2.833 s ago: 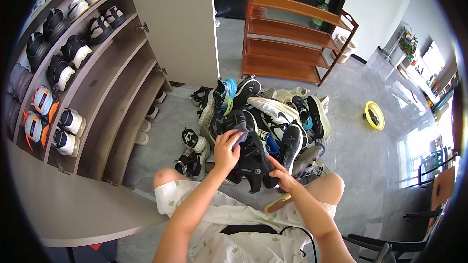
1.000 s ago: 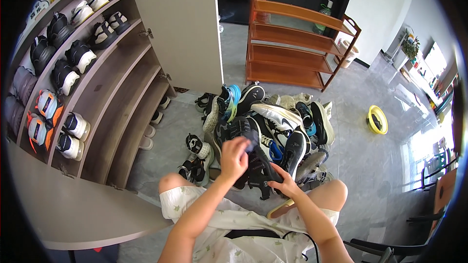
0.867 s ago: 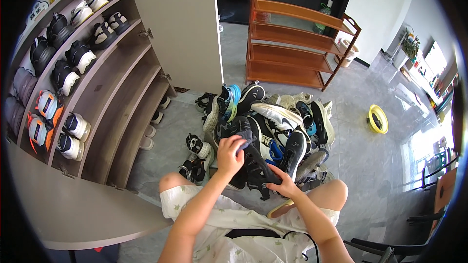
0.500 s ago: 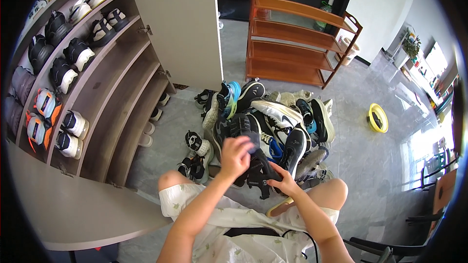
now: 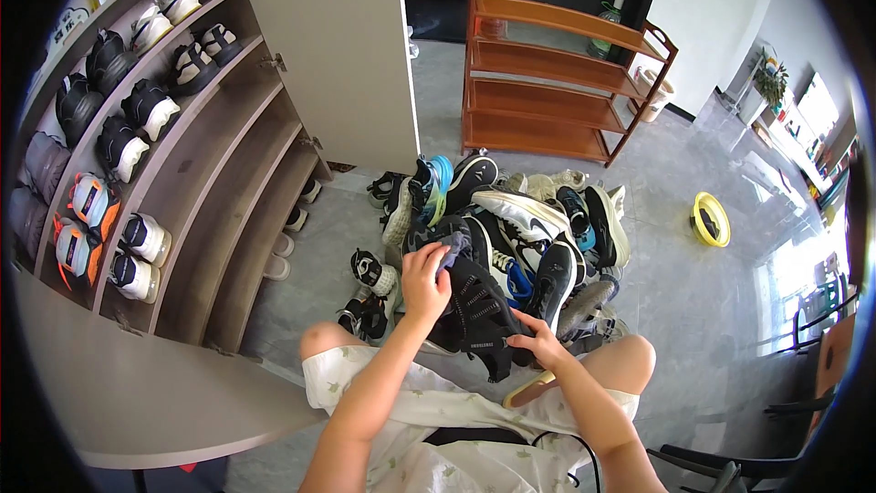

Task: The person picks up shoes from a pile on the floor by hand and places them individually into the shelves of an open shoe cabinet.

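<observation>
My right hand [image 5: 540, 343] grips the edge of a black sandal [image 5: 478, 305] with an openwork upper, tilted above my crossed legs. Close to the sandal's other end, my left hand [image 5: 425, 285] is closed on a bunched grey-purple cloth [image 5: 453, 250]. Just beyond both hands lies a heap of mixed shoes. In it are a black sneaker with a white sole [image 5: 552, 281], a white and black sneaker [image 5: 520, 211] and a blue-green sneaker [image 5: 438, 184].
An open shoe cabinet [image 5: 219, 151] with several pairs stands at the left. Behind the heap is a brown wooden rack [image 5: 547, 57]. A yellow bowl [image 5: 711, 219] with something dark in it sits on the tiled floor at right. A black chair [image 5: 730, 466] is at lower right.
My left hand and the cloth have moved left and slightly lower, off the sandal's middle. More of the sandal's upper now shows. My right hand keeps its hold.
</observation>
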The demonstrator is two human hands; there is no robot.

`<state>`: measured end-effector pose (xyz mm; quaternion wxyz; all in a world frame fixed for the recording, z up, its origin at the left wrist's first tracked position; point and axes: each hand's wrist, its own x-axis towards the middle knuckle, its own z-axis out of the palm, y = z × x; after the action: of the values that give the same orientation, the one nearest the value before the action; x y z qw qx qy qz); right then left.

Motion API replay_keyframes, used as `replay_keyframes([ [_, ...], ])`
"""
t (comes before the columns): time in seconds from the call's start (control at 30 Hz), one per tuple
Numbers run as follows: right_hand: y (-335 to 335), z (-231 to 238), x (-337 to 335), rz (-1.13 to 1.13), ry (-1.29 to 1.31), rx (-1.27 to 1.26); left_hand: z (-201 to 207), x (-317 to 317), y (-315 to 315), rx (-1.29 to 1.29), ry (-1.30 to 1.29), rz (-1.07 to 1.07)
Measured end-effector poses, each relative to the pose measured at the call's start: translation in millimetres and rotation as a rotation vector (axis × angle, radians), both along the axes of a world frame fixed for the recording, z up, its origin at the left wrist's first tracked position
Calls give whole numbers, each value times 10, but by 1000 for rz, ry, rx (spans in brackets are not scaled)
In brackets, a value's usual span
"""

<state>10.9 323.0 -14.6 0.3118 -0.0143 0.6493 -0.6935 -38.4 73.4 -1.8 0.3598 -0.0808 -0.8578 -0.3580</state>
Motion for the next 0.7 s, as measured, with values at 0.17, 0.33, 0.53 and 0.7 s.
replay_keyframes([
  [0.17,-7,-136,1,-45,39,28,-39,154,212,-29,31,-206],
  [0.33,12,-20,-14,-133,-179,-171,27,134,126,-48,23,-131],
  [0.53,-25,15,-1,-167,-222,-244,-99,107,65,11,-1,-49],
  [0.7,72,14,-116,-251,-335,-330,-49,264,262,12,-17,-270],
])
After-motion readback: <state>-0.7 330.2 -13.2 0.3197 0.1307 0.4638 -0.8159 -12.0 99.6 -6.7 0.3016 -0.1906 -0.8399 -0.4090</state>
